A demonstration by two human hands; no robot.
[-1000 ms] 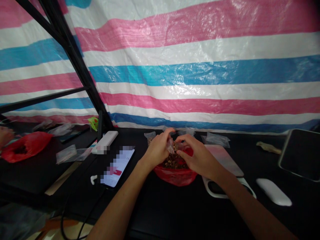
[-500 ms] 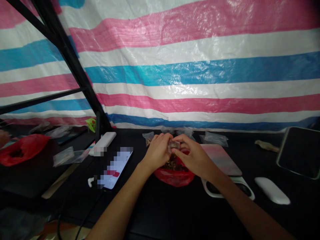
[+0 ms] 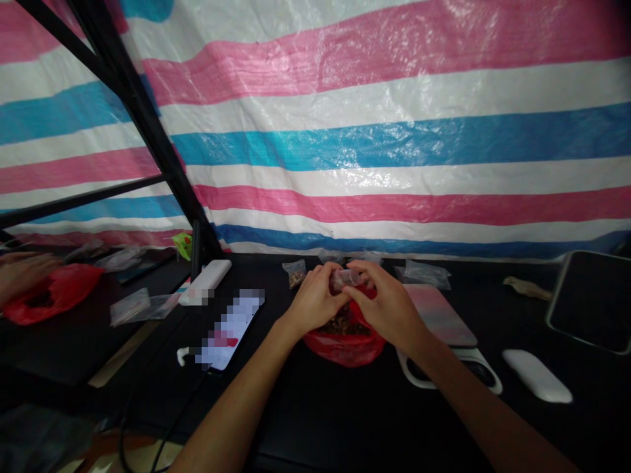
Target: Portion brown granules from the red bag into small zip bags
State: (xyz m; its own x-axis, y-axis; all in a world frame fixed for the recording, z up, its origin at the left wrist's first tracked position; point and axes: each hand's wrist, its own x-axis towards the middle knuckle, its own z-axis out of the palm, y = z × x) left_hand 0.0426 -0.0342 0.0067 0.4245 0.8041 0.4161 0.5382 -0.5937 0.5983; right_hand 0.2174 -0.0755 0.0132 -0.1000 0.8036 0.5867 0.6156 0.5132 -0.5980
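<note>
— Well, folks, a huge pink, white and blue striped tarp (image 3: 394, 131) fills the view, a black metal frame (image 3: 142, 125) slants across the left, and a dark counter (image 3: 315, 420) runs below. What's the count down there?

— Right, two red plastic bags: one (image 3: 340, 351) under the hands, heaped with brown granular bits (image 3: 342, 323), and the other (image 3: 54, 295) off to the left, with another person's hand (image 3: 24, 272) just beside it. I make it at least six small clear bags, though some are half hidden, and one (image 3: 294, 273) shows brown bits inside. Also one phone (image 3: 229, 332) with a blurred screen, one white power bank (image 3: 204, 281) and one white mouse (image 3: 537, 374).

— And the person's hands?

— Both are right over the heap! The left hand (image 3: 315, 299) and right hand (image 3: 389, 305) are curled almost closed, their fingers (image 3: 355, 268) pinching one small clear plastic tube (image 3: 346, 279) from either side, just above the bag.

— Where's the danger?

— That tube, for sure. It's tiny and looks slick, so one loose pinch could drop it into the heap and bury it. If it tips, anything inside could spill, though I can't tell what it holds. A knock to the bag could also scatter bits across the dark counter, where they'd be hard to spot.
</note>
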